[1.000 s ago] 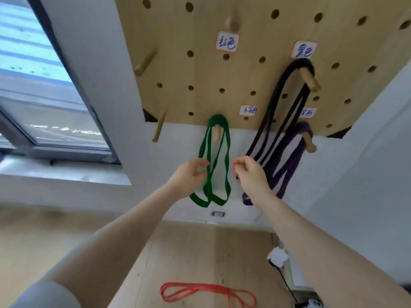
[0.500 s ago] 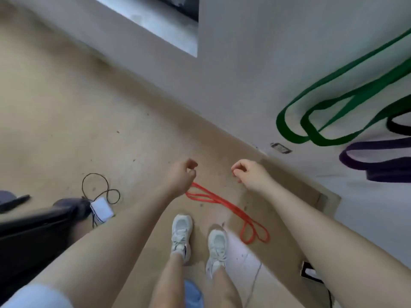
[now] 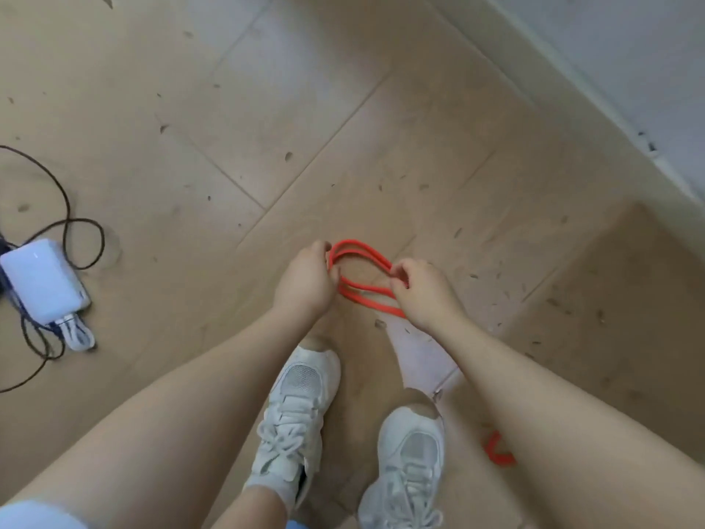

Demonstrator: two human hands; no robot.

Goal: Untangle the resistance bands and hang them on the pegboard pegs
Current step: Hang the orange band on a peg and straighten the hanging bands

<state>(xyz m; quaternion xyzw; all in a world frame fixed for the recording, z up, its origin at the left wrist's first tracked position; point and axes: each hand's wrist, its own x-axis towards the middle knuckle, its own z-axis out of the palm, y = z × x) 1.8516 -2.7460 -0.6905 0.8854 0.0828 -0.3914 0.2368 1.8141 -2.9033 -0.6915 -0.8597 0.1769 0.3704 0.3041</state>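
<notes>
A thin red resistance band [image 3: 360,249] lies looped on the wooden floor in front of my feet. My left hand [image 3: 305,282] grips the left end of the loop, fingers curled round the strands. My right hand [image 3: 423,290] pinches the strands at the right side of the loop. The band's far end [image 3: 498,450] shows past my right forearm near my right shoe. The pegboard and the hung bands are out of view.
My two white sneakers [image 3: 295,410] stand just below the band. A white power adapter [image 3: 42,284] with black cables [image 3: 72,227] lies on the floor at far left. A white wall and baseboard [image 3: 625,120] run along the upper right.
The view swung from the pegboard with the green, black and purple bands down to the floor. Both hands dropped to the red band and took hold of it.
</notes>
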